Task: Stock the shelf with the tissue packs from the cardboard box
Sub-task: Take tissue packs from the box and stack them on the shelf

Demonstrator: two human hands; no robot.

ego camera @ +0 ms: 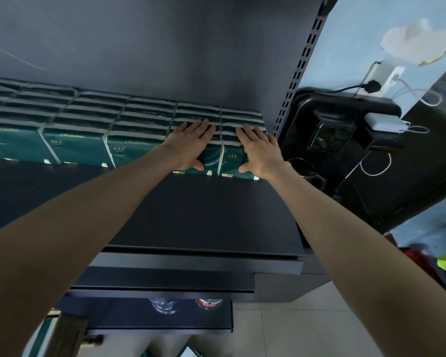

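Note:
Dark green tissue packs (77,148) stand in several rows along the back of the dark shelf (204,215). My left hand (191,144) lies flat with straight fingers on top of the second pack from the right end (210,164), thumb against its front face. My right hand (259,150) rests the same way on the rightmost pack (231,161), fingers spread over its top, thumb at the front. The cardboard box is out of view.
A slotted shelf upright (294,81) rises just right of the last pack. Beyond it stands a black machine (345,140) with cables and a white charger (381,122). Lower shelves hold bottles (162,305) beneath the front edge. Tiled floor (294,325) lies at lower right.

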